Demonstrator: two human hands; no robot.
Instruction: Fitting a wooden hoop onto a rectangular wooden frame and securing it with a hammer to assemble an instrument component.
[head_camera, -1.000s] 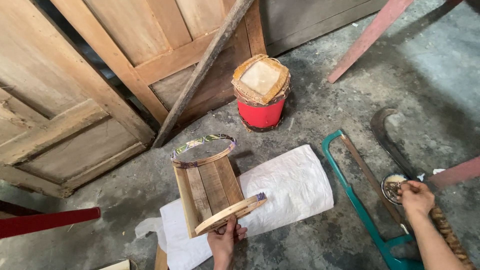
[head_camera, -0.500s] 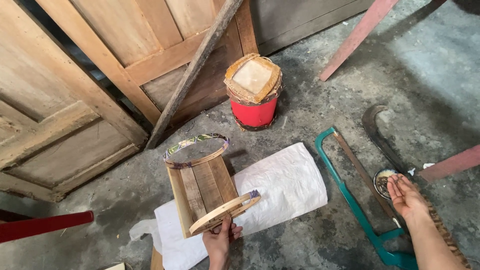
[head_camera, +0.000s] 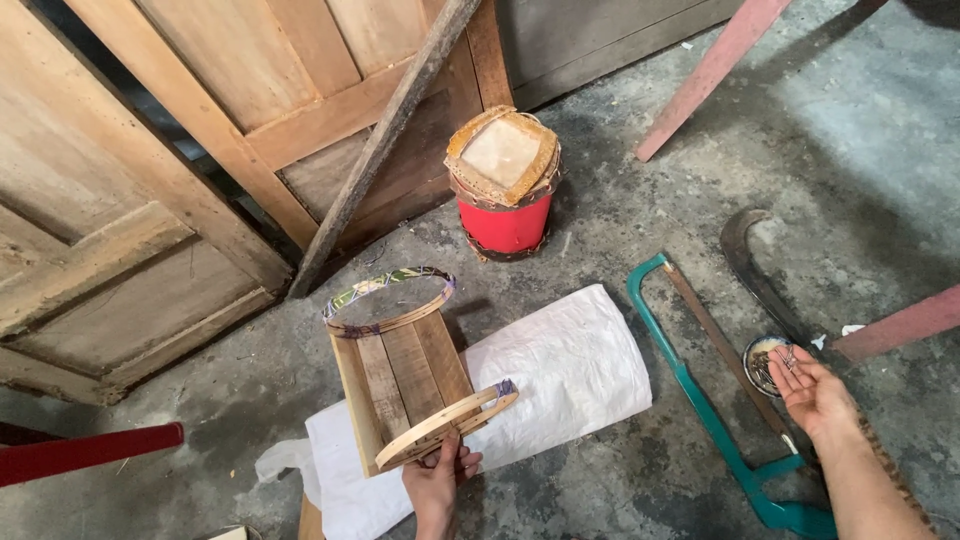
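Observation:
My left hand (head_camera: 438, 483) grips the near hoop of a small wooden slat frame (head_camera: 404, 378), made of several slats between two round hoops, held over a white woven sack (head_camera: 565, 366) on the concrete floor. My right hand (head_camera: 815, 395) is palm up at the right, with a few small nails lying in it, right beside a small round tin (head_camera: 763, 362) of nails.
A teal-framed hacksaw (head_camera: 706, 400) lies between sack and tin. A curved dark blade (head_camera: 752, 262) lies beyond the tin. A red bucket (head_camera: 504, 215) with a worn lid stands ahead. Wooden doors (head_camera: 150, 200) and a plank lean at left. Red bars cross at right and lower left.
My right hand has lifted from the tin and turned palm up with nails in it. The slat frame has stayed in my left hand, about where it was.

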